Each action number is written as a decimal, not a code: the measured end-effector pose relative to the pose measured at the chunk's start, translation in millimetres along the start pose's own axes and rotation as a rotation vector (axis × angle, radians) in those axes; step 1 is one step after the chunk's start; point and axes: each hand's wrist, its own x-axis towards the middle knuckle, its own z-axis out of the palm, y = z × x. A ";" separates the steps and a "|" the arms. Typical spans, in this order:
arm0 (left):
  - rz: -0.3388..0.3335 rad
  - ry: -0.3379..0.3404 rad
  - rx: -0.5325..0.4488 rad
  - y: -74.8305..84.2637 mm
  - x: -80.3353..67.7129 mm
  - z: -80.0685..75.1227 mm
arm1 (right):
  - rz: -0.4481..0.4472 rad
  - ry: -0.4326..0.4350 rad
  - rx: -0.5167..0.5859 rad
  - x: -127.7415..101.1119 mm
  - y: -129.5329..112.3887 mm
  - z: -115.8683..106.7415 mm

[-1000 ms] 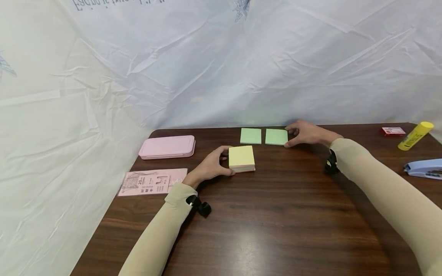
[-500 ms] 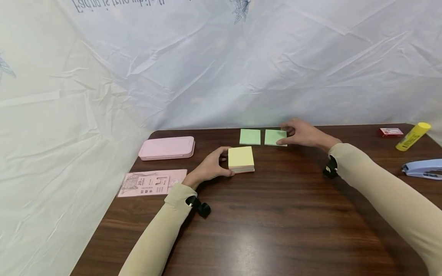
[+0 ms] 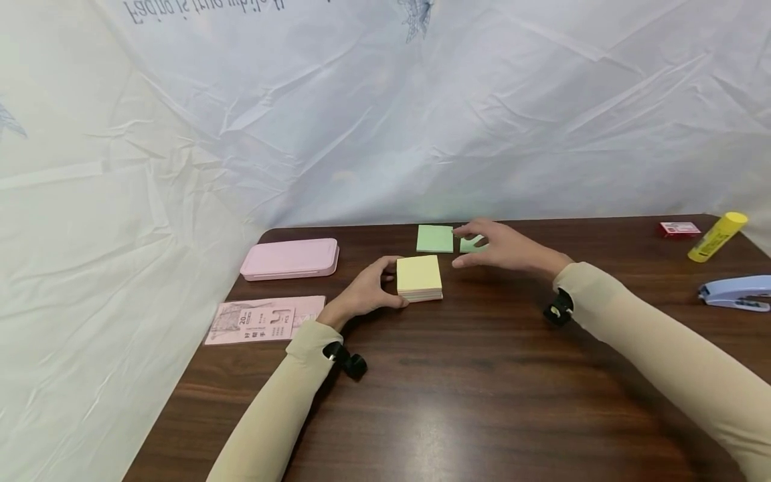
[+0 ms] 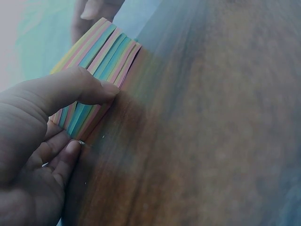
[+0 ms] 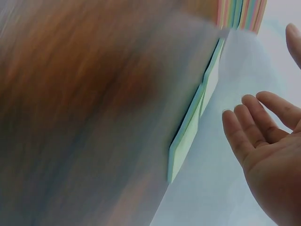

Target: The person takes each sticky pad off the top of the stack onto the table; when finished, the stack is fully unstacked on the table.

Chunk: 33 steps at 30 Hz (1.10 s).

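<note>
A thick stack of sticky notes (image 3: 419, 274), yellow on top, lies near the middle of the table. My left hand (image 3: 367, 288) grips its left side, thumb at the front corner and fingers behind. The left wrist view shows pink, blue and yellow layers in the stack (image 4: 106, 52) beside the thumb. My right hand (image 3: 502, 246) is held with fingers spread, holding nothing, to the right of the stack. It partly hides one green sticky note pad (image 3: 472, 245); another green pad (image 3: 434, 239) lies to the left of that one. In the right wrist view the right hand's palm (image 5: 268, 141) shows, fingers extended.
At the left lie a pink pencil case (image 3: 290, 258) and a pink printed packet (image 3: 262, 320). A red and white small box (image 3: 679, 229), a yellow glue stick (image 3: 718, 237) and a blue stapler (image 3: 735, 292) are at the right. A white sheet (image 3: 337, 134) hangs behind the table.
My right hand has moved left from the right edge of the right-hand green pad, across it toward the stack, its fingers spreading. My left hand stays on the stack.
</note>
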 end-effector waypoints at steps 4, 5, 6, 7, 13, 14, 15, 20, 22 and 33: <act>0.009 0.001 -0.001 -0.7 0.4 0.4 | -0.049 -0.040 0.001 2.1 -8.3 12.2; 0.008 0.001 -0.001 -0.7 0.3 0.3 | -0.062 -0.049 0.005 2.9 -10.2 14.8; 0.007 0.001 -0.001 -0.7 0.4 0.1 | -0.075 -0.057 0.011 3.7 -12.1 17.3; 0.006 0.002 -0.001 -0.9 0.6 0.2 | -0.082 -0.062 0.012 4.5 -13.7 19.4; 0.001 0.002 -0.001 -1.8 2.2 0.2 | -0.081 -0.108 0.012 5.5 -20.0 27.7; 0.001 0.002 -0.001 -1.9 2.2 0.1 | -0.080 -0.117 0.009 5.1 -21.0 28.5; 0.002 0.001 -0.002 -2.2 2.2 0.2 | -0.075 -0.123 0.005 4.9 -22.0 29.4; 0.009 0.005 -0.009 -2.9 2.1 0.5 | -0.074 -0.122 -0.003 4.9 -23.7 33.3; 0.013 0.005 -0.010 -2.6 2.1 0.5 | -0.079 -0.115 -0.008 5.3 -23.4 34.7; 0.006 0.002 -0.015 -1.4 1.0 0.3 | -0.108 -0.080 -0.020 6.4 -21.8 37.3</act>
